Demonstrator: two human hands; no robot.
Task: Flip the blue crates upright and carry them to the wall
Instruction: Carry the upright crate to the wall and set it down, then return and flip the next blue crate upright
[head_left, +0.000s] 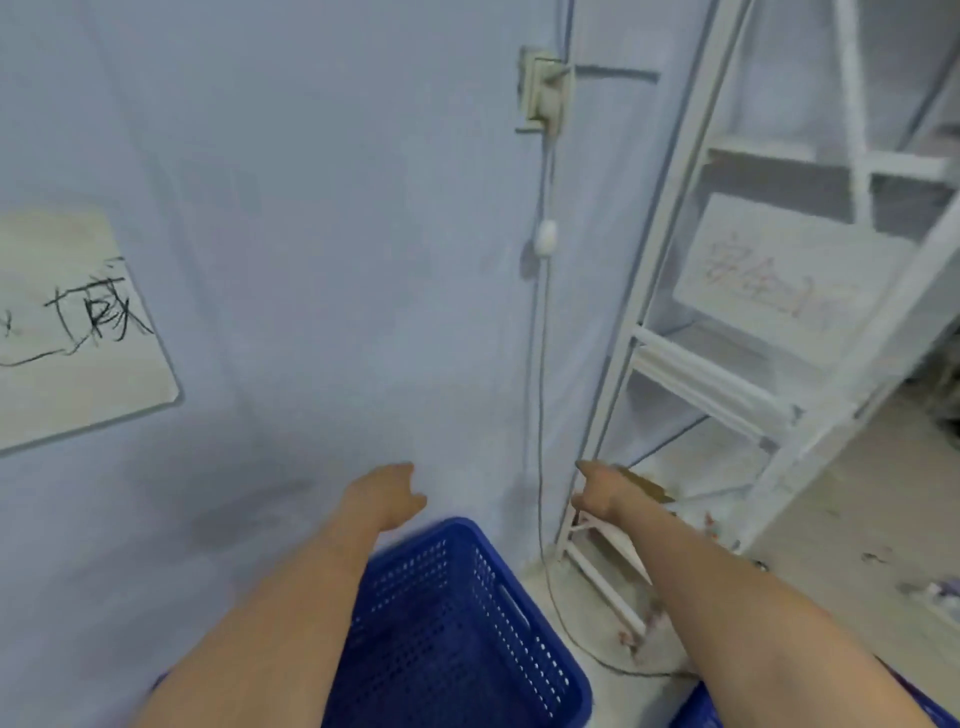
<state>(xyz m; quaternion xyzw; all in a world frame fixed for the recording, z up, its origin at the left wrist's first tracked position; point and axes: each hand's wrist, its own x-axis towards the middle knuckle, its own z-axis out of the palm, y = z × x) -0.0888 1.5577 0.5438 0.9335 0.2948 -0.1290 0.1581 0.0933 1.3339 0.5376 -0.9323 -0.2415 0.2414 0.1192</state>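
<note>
A blue crate (457, 629) is seen at 6 o'clock in the view, standing upright with its open top facing up and its perforated walls visible inside; a handle slot is cut in its right-hand wall. It is set close against the pale wall (311, 208), which fills the view from 9 to 12 o'clock. A corner of a second blue crate (698, 709) is caught at 5 o'clock, mostly hidden below the right forearm.

Both arms are stretched forward above the crate. The left hand (387, 493) is held over the crate's far left corner, its fingers loosely curled and nothing gripped; whether it touches the rim cannot be told. The right hand (595, 488) is held apart from the crate, at 1 o'clock from it, fingers loosely bent and nothing held. The two hands are well apart from each other, one on each side of the crate's far edge.

A white metal rack (727, 364) is seen from 1 to 4 o'clock, with a white sign with faded red characters (769, 280) leaning inside it. A wall socket (543, 88) is fixed at 12 o'clock, and a thin cable (540, 389) with an inline switch is hung from it down to the floor beside the crate. A white board with black handwriting (78, 327) is mounted on the wall at 9 o'clock.
</note>
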